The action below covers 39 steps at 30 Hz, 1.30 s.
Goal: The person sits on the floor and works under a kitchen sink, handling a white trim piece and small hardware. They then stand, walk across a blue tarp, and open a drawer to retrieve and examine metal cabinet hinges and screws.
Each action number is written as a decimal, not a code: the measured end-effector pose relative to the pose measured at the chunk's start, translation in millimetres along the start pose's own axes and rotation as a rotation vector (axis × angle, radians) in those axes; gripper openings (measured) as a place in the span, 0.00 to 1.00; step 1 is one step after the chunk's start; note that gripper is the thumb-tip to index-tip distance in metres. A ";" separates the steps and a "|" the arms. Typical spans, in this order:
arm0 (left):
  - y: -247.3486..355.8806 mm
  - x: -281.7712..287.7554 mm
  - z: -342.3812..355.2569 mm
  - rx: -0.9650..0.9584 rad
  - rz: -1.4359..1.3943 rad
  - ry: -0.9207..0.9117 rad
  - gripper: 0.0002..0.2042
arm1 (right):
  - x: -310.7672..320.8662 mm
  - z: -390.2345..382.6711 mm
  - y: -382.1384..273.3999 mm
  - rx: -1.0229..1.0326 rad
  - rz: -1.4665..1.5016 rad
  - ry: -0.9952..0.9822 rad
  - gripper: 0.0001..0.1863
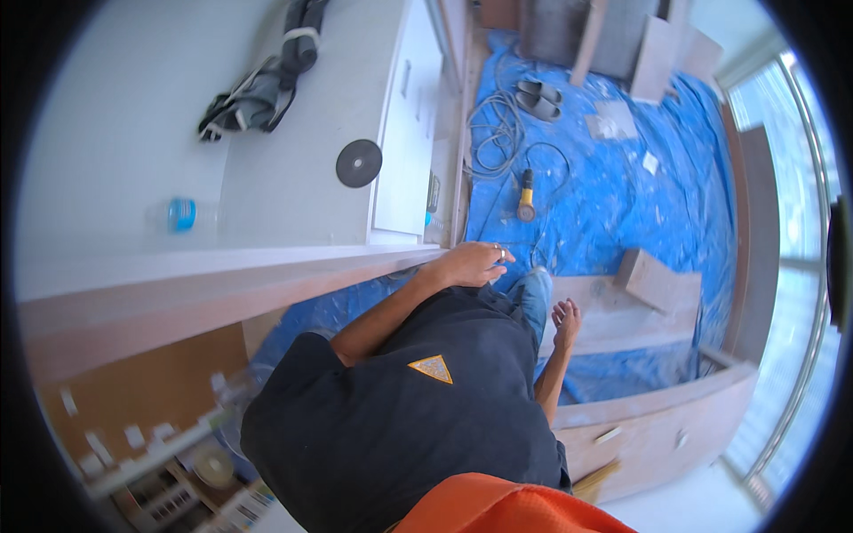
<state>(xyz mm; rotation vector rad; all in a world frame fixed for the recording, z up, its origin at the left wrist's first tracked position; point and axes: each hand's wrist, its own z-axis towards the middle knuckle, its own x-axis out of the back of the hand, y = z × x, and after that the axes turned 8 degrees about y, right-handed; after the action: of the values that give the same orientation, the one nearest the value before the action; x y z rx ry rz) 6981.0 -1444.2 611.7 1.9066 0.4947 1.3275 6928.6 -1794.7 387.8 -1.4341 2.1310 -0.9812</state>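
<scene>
My left hand (475, 264), with rings on its fingers, hangs by the end of a long wood-edged panel (338, 264). Its fingers are loosely bent, and nothing shows in them. To my right, my right hand (566, 322) is held up with its fingers apart and slightly curled, with no object visible in it. Beyond both hands, a yellow and black angle grinder (526, 197) lies on a blue tarp (604, 204), apart from them. A black round disc (359, 163) rests on the white cabinet top (302, 169) at the left.
Coiled grey cable (494, 138) and slippers (539, 99) lie on the tarp's far part. A wooden box (647, 277) stands on a board at the right, with a wooden drawer unit (666, 417) nearer. Boards (653, 58) lean at the back. A bottle (182, 215) stands far left.
</scene>
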 end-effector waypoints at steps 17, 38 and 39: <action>63.2 -19.5 108.7 0.412 -0.044 0.395 0.17 | -101.7 187.4 -233.6 0.157 -0.340 -0.515 0.21; -133.7 88.9 167.3 0.715 -0.186 0.614 0.18 | -608.5 48.8 -272.2 -0.010 -0.459 -1.254 0.32; -144.7 98.2 161.7 0.731 -0.167 0.657 0.19 | -629.4 41.4 -272.5 -0.070 -0.451 -1.181 0.33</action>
<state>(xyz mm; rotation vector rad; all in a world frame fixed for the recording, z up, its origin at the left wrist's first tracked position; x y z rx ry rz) 7181.7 -1342.1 534.1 1.8480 1.6118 1.8061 7382.7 -1296.2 519.9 -1.8786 0.9953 -0.0388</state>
